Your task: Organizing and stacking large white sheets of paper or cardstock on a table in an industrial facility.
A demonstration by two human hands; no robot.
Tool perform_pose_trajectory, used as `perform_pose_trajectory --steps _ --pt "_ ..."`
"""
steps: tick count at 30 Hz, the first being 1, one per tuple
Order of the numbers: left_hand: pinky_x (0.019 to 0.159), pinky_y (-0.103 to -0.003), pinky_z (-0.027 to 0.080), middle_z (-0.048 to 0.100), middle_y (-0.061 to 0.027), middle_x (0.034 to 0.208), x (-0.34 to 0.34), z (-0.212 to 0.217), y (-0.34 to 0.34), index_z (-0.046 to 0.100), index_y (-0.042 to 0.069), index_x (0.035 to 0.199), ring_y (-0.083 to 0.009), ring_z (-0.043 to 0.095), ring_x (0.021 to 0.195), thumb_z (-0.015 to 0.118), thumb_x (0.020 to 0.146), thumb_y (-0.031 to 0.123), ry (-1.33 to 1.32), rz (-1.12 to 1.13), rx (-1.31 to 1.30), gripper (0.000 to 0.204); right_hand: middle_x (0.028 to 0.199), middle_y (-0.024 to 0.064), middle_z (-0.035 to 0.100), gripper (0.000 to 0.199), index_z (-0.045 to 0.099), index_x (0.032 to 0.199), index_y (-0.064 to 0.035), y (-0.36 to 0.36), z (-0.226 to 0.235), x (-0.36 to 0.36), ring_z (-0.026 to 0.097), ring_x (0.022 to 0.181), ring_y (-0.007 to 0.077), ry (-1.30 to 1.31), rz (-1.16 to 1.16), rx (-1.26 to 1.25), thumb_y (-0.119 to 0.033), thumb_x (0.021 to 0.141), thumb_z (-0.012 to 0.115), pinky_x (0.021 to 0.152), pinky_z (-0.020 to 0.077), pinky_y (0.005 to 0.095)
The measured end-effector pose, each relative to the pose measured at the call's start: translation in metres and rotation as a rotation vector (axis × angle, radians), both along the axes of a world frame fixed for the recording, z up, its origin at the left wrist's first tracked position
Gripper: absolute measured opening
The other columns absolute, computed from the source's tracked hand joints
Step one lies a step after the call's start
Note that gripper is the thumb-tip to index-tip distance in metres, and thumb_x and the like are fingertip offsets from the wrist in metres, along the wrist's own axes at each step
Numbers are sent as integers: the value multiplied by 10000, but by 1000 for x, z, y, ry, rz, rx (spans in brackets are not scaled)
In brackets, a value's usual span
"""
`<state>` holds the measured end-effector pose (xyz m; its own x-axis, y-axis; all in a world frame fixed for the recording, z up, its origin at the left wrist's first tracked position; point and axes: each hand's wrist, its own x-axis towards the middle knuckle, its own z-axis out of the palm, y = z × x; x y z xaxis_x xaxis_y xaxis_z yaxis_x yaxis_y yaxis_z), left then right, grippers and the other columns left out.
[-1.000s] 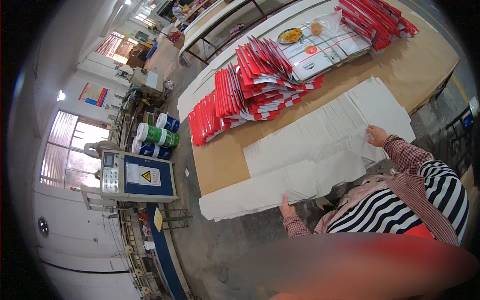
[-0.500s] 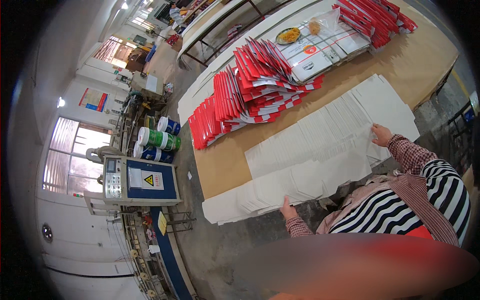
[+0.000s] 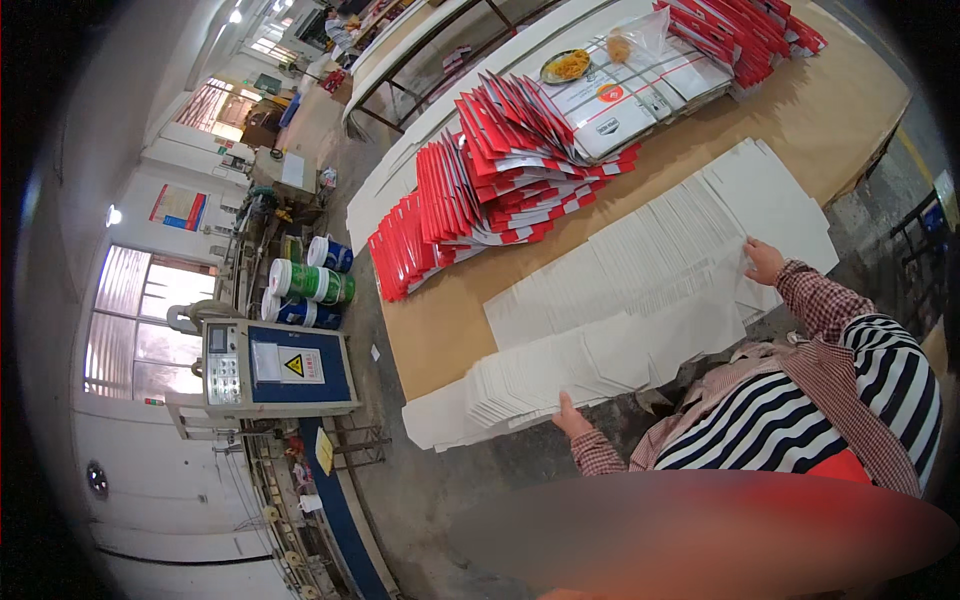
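Observation:
White die-cut card blanks (image 3: pixel 640 240) lie fanned out in overlapping rows on the table. At the near edge of the front row, my left hand (image 3: pixel 573 418) pinches the card blanks, thumb on top and the other fingers mostly hidden. Just left of it, several blanks (image 3: pixel 495 390) stand spread apart with their edges raised. My right hand (image 3: pixel 766 263) is farther right, its fingers bent around the edges of the blanks there. Beyond the white rows sit piles of red and white folded card sleeves (image 3: pixel 500 170).
Brown paper (image 3: pixel 430 345) covers the table (image 3: pixel 860 110). At the back lie a strapped white bundle (image 3: pixel 640 100), a dish of yellow bands (image 3: pixel 566 67) and more red sleeves (image 3: pixel 730 40). Paint buckets (image 3: pixel 312 283) and a blue machine cabinet (image 3: pixel 290 365) stand to the left.
The blanks left of my left hand have fanned wider, with their edges lifting. My left hand has shifted slightly left; my right hand stays at about the same spot on the blanks.

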<state>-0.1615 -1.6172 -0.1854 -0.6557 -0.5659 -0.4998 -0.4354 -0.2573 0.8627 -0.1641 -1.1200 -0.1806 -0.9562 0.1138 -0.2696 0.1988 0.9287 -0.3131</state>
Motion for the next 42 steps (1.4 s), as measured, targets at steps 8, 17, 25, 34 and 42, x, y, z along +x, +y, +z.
perform_pose_trajectory --steps 8,17,25,34,42 --pt "574 -323 405 503 -74 765 8 8 2 508 -30 898 -146 461 643 606 784 224 366 128 486 295 1254 234 336 564 422 1112 28 3 5 1 380 1129 331 -32 -35 -29 -231 663 644 924 351 355" --pt "782 -333 421 498 -211 1038 1 11 16 454 -119 961 -237 513 901 610 778 233 -140 -67 -378 426 1256 232 331 582 400 1124 19 10 0 2 358 1145 337 -9 -65 -12 -223 657 651 935 343 352" --pt "665 -300 436 478 -175 1087 1 -1 -14 373 -83 1160 -206 510 810 607 785 224 340 -35 462 538 1260 226 327 598 386 1134 30 9 12 2 368 1137 330 -27 -46 -32 -218 657 649 933 348 355" --pt "588 -265 417 562 -94 913 1 38 30 498 -70 1009 -166 520 723 622 773 212 185 -43 -312 389 1259 240 318 592 386 1136 35 16 5 5 345 1153 335 -53 -77 -6 -226 671 642 942 337 357" --pt "627 -312 451 556 -118 925 -13 -2 0 485 -89 1022 -180 535 763 612 769 181 128 65 130 392 1260 224 325 584 389 1127 34 18 0 8 355 1147 331 -26 -86 -20 -220 667 643 939 340 353"
